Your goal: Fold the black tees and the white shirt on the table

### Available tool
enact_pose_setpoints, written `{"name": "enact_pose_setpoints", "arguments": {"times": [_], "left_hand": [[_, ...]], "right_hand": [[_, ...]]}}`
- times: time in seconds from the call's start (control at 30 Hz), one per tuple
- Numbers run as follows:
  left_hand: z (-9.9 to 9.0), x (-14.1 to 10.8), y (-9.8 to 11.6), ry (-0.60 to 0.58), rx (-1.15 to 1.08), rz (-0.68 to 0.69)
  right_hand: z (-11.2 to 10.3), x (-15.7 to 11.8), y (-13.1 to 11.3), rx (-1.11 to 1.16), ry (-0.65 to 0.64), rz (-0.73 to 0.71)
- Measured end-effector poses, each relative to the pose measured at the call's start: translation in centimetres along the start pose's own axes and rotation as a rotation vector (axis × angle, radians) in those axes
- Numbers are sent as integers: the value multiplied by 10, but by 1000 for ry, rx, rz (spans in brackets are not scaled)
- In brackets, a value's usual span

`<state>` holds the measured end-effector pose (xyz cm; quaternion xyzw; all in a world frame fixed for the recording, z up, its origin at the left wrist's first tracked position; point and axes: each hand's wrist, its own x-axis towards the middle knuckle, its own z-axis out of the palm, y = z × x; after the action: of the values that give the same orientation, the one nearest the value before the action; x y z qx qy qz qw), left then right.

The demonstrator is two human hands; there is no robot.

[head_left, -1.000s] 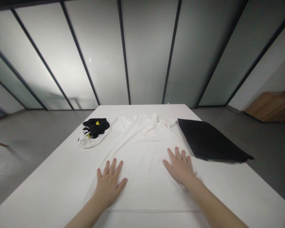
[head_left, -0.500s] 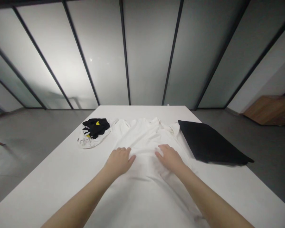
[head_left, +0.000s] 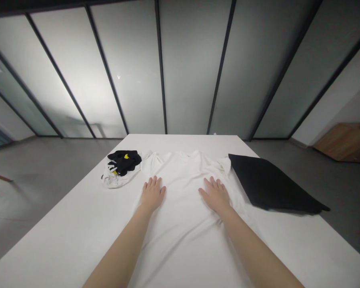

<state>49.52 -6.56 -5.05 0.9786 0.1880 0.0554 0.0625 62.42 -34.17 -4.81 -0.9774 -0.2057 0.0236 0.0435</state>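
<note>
A white T-shirt (head_left: 183,208) lies spread on the white table, its neckline at the far end and its lower part running towards me. Some creases cross its lower half. My left hand (head_left: 152,195) rests flat on the left side of the shirt, fingers apart. On the right side, my right hand (head_left: 216,195) lies palm down with its fingers spread. Neither hand holds anything. The shirt's bottom hem cannot be made out.
A crumpled black, white and yellow cloth bundle (head_left: 124,162) sits at the table's far left. On the right lies a black flat sheet (head_left: 273,184), one corner past the edge of the table (head_left: 63,224). Frosted glass panels (head_left: 192,72) stand behind; a wooden piece (head_left: 345,142) is on the floor.
Both hands have slid a little away from me and their fingers have spread flatter. The shirt's chest area looks smoother than before. The camera view has shifted slightly.
</note>
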Motion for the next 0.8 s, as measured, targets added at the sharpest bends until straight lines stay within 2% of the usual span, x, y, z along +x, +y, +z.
{"name": "enact_pose_setpoints", "arguments": {"times": [0.17, 0.27, 0.33, 0.43, 0.6, 0.7, 0.8], "left_hand": [[8, -32, 3, 3, 61, -32], [13, -34, -2, 49, 55, -58], [11, -24, -13, 120, 46, -125], [1, 3, -41, 217, 40, -289], [-12, 41, -91, 175, -13, -499], [-15, 53, -110, 127, -21, -569], [-17, 60, -123, 129, -21, -586]], "right_hand": [[5, -26, -2, -47, -17, 4], [4, -33, -2, -53, -24, 13], [4, -33, -3, -53, -22, 18], [4, -28, -6, -46, -19, 30], [2, -17, -11, -25, -37, 57], [2, -15, -11, -15, -41, 61], [3, -16, -11, -15, -37, 58]]}}
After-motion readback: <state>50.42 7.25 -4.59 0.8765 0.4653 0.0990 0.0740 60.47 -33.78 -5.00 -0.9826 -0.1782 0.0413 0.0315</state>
